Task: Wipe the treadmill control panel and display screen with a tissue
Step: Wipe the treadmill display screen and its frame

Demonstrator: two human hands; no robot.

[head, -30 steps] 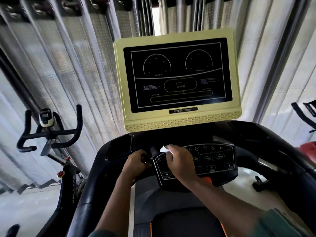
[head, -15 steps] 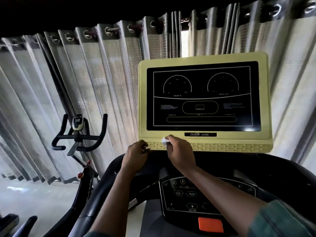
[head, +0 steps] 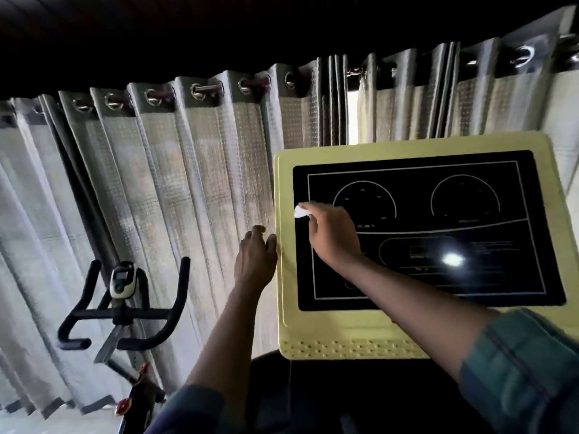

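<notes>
Now right hand (head: 332, 236): pinches tissue (head: 301, 211) onto screen (head: 438, 214), wiping.
Left hand (head: 255, 258): fingers loose, beside frame (head: 313, 327) edge, likely steadying.

Home gym — exercise bike (head: 125, 305), treadmill display screen (head: 423, 230), eyelet curtains (head: 175, 189)

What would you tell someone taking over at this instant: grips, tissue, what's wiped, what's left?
The right grip pinches the tissue against the screen, at its upper left corner.
The left grip touches the frame at its left edge; whether it clasps it is unclear.
Done: wiping of the screen has begun.
Left: the rest of the screen. The control panel is out of view, so its state is unknown.
</notes>
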